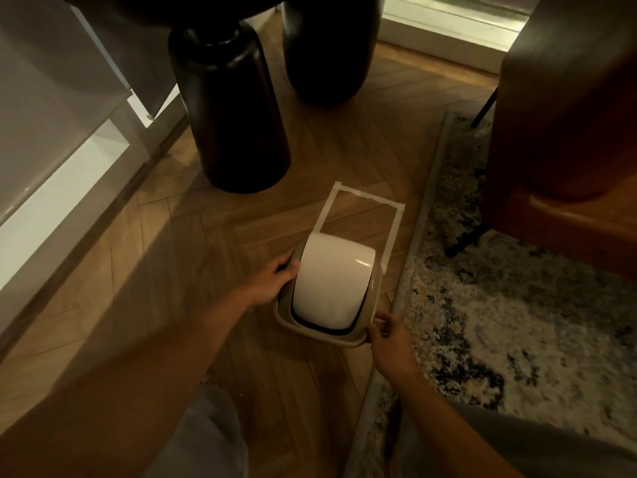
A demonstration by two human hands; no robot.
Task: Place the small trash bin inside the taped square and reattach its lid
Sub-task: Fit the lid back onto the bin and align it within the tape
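A small beige trash bin [344, 336] stands on the wooden floor, with its lid, a beige frame around a white swing flap [331, 281], on top of it. The bin covers the near part of the taped square [362, 196], whose far side and two side strips show beyond it. My left hand [275, 281] grips the lid's left edge. My right hand [389, 339] holds the lid's near right corner with its fingertips. The bin's body below the lid is mostly hidden.
Two big black rounded table legs [238, 115] [331, 46] stand just beyond the square. A patterned rug [517, 305] lies right of the bin, with a brown leather chair [565, 115] on it. A white shelf unit [62, 139] is at the left.
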